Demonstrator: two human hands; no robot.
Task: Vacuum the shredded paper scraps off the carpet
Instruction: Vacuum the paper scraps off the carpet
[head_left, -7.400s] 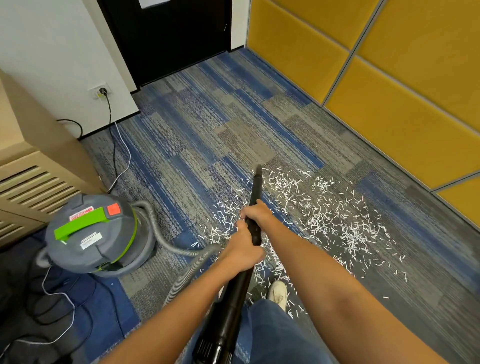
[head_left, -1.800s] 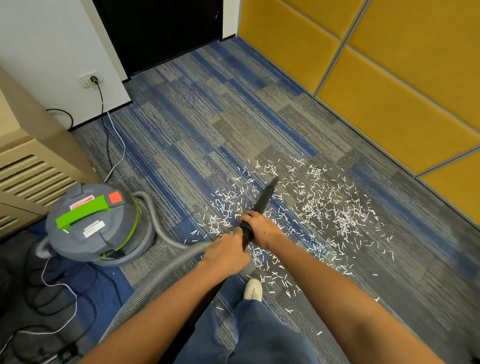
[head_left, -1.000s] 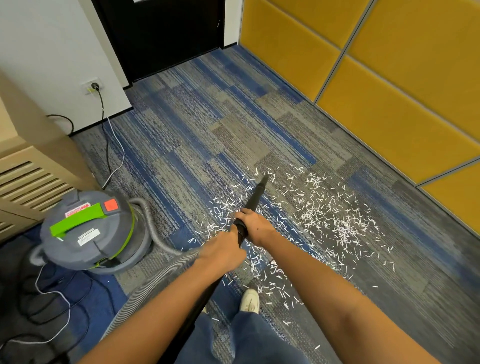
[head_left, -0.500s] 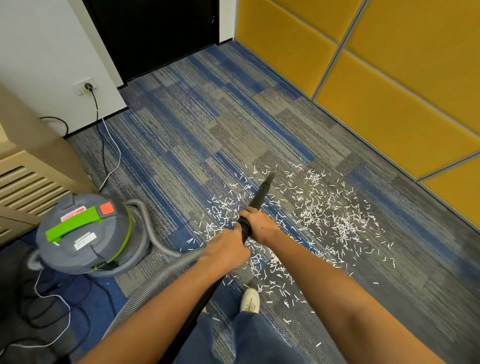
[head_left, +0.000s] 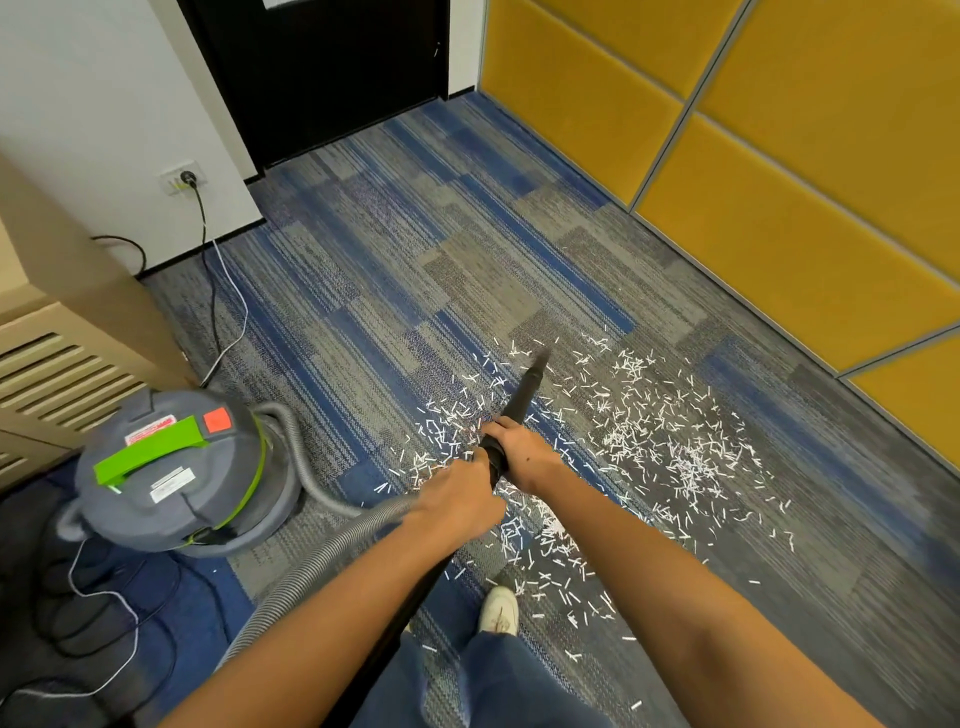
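both hands gripping black wand (head_left: 522, 397): left hand (head_left: 457, 501) rear, right hand (head_left: 522, 449) forward | paper scraps (head_left: 670, 441) lying scattered on carpet (head_left: 395, 270) around nozzle | handling: wand looking stiff, light; scraps featherlight, scattering easily | hose (head_left: 311, 561) trailing to vacuum (head_left: 171, 473)

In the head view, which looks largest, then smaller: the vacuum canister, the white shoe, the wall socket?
1. vacuum canister, clearly largest.
2. white shoe and wall socket look alike; the socket is farther, the shoe partly hidden, so unranked.
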